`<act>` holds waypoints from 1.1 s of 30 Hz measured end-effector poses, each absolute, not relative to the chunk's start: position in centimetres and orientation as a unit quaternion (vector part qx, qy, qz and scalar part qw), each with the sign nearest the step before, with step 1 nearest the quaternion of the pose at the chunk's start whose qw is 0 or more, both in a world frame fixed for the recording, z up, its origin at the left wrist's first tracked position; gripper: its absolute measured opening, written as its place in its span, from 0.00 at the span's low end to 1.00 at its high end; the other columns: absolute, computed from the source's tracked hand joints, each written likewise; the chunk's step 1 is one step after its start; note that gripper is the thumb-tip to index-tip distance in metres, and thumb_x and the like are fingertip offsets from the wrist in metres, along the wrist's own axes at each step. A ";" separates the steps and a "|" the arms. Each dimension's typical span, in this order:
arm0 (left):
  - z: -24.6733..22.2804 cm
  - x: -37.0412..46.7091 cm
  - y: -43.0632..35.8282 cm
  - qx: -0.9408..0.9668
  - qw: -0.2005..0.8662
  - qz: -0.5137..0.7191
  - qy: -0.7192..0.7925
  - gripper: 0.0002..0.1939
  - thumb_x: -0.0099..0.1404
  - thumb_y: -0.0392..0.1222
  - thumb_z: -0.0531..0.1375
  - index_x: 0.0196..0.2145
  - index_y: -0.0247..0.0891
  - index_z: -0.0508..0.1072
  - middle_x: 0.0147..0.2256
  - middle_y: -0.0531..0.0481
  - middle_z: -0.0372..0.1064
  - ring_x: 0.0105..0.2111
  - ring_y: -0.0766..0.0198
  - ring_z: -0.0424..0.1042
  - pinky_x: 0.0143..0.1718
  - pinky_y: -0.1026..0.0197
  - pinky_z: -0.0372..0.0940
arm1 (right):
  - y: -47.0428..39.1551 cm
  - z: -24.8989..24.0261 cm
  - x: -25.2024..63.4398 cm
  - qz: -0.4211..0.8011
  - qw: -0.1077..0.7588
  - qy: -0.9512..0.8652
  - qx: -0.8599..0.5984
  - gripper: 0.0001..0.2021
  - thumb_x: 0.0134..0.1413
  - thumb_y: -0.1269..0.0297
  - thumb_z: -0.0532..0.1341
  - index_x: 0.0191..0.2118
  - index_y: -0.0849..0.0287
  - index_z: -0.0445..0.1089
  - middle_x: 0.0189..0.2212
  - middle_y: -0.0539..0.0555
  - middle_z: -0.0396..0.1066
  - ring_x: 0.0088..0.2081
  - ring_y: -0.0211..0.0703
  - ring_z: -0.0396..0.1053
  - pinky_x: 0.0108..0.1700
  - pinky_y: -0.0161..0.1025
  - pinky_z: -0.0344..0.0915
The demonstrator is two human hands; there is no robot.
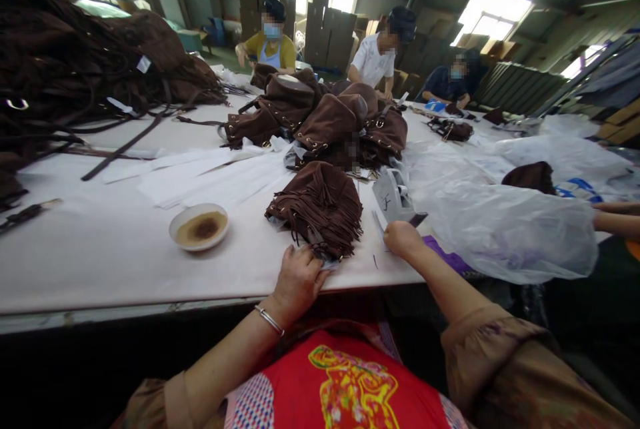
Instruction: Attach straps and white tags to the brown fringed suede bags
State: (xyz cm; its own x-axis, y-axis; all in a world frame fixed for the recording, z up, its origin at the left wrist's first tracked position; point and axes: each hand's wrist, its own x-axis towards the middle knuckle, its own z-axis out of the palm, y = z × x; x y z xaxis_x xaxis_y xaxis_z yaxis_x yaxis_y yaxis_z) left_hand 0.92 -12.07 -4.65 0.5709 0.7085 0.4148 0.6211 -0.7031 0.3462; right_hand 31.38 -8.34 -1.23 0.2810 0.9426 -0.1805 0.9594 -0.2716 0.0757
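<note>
A dark brown fringed suede bag (pixel 320 206) lies on the white table in front of me, its eyeleted edge towards the left and its fringe hanging over the side. My left hand (pixel 300 276) is closed on the near end of that bag, where some pale plastic shows by the fingers. Just right of the bag stands a white device (pixel 393 192) with a dark handwritten mark, perhaps a tape dispenser. My right hand (pixel 403 240) is closed against its near side; what the fingers hold is hidden.
A white bowl (pixel 199 226) with brown contents sits to the left. Brown bags (pixel 330 116) are piled ahead, and a larger heap (pixel 100 62) fills the far left. Clear plastic bags (pixel 505 229) cover the right. Several people work beyond; another person's arm (pixel 617 216) enters at right.
</note>
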 end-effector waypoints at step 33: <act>1.8 3.8 -9.7 0.388 0.758 0.241 0.466 0.22 0.51 0.53 0.71 0.35 0.33 0.73 0.30 0.48 0.70 0.28 0.65 0.72 0.27 0.63 0.71 | -22.4 -2.5 22.7 -0.589 -0.395 0.386 0.591 0.21 0.46 0.42 0.61 0.25 0.58 0.63 0.11 0.42 0.57 0.12 0.29 0.49 0.15 0.30 0.45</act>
State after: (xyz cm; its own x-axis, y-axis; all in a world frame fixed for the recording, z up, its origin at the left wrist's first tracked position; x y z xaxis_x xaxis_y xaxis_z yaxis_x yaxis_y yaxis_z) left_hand 3.84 -9.73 1.84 0.4500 0.7272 -0.5184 -0.0039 0.5821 0.8131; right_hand 22.67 -22.36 -2.45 0.0096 0.9206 -0.3905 -0.0094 -0.3904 -0.9206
